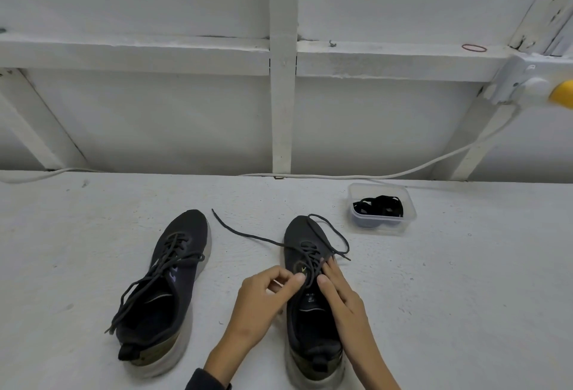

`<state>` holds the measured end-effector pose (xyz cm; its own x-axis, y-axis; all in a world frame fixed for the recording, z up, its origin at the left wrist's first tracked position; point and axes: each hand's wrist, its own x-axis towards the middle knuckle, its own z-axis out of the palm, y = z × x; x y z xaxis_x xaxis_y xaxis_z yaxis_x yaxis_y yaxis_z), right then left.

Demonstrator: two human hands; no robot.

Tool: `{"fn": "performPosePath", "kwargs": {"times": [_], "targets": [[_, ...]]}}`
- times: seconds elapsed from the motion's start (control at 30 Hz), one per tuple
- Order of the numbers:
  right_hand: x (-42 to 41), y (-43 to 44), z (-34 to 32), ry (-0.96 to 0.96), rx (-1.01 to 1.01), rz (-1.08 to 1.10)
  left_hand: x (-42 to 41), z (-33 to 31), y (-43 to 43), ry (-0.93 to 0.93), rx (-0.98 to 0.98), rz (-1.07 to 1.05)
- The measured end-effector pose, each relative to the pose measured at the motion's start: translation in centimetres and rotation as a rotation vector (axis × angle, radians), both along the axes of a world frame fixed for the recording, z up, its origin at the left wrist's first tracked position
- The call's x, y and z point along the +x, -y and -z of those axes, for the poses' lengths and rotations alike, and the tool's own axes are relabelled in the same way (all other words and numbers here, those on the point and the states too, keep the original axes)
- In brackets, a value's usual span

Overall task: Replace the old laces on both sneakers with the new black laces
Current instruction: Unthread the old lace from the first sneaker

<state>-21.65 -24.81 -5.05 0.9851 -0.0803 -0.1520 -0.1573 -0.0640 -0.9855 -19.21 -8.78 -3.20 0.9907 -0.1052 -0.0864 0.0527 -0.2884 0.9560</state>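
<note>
Left hand: your left hand (266, 293) sits at the near-left of the lacing on the right sneaker (305, 234). Its fingers are curled narrow, with thumb and forefinger pinching the right lace (248, 236) just beside the tongue.
Right hand: your right hand (339, 292) lies along the right side of the same sneaker. Its fingers are straight and together and rest on the upper without gripping anything, and the thumb tip touches the lacing.
Right sneaker: it stands upright on the bench (465, 296), toe pointing far, in the near centre.
Right lace: it is partly loose. One free end trails far-left across the bench, and the other loops over the toe and ends just beside your right fingertips.
Left sneaker: the left sneaker (173, 281) is well apart to the left, upright, toe pointing far and tilted slightly right.
Left lace: the left lace (175, 247) is still threaded but untied, and its ends trail down the near-left side onto the bench.
New black laces: the new black laces (379, 206) are bundled inside the clear container (376, 185), far-right of the right sneaker and near the wall.
Cable: a white cable (434, 163) runs along the bench's far edge and rises to the socket box (521, 79) at the far right.
Ledge: a red rubber band (473, 47) lies on the wall rail.
Sleeve: a dark sleeve (201, 382) covers your left wrist at the near edge.
</note>
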Motion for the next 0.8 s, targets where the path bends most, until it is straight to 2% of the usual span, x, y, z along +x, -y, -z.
{"fn": "performPosePath", "kwargs": {"times": [0.13, 0.33, 0.47, 0.57, 0.63, 0.7, 0.8], "targets": [[0.0, 0.0, 0.2, -0.002, 0.0, -0.004, 0.3, -0.2, 0.1, 0.027, -0.041, 0.018], [0.2, 0.2, 0.5, -0.013, -0.021, -0.001, 2.4, 0.2, -0.2, 0.018, -0.073, -0.173], [0.2, 0.2, 0.6, -0.013, -0.015, 0.009, 1.7, -0.2, -0.4, -0.077, -0.105, -0.07], [0.2, 0.0, 0.5, -0.003, -0.007, 0.014, 1.1, -0.1, -0.6, -0.077, -0.092, 0.086], [0.1, 0.0, 0.3, -0.006, 0.001, 0.012, 1.2, -0.1, -0.9, -0.058, -0.099, 0.118], [0.0, 0.1, 0.4, -0.01, 0.012, 0.006, 1.8, -0.3, -1.1, -0.022, -0.136, 0.004], [-0.1, 0.2, 0.4, -0.015, 0.015, 0.006, 2.8, -0.6, -1.6, -0.006, -0.287, -0.301]]}}
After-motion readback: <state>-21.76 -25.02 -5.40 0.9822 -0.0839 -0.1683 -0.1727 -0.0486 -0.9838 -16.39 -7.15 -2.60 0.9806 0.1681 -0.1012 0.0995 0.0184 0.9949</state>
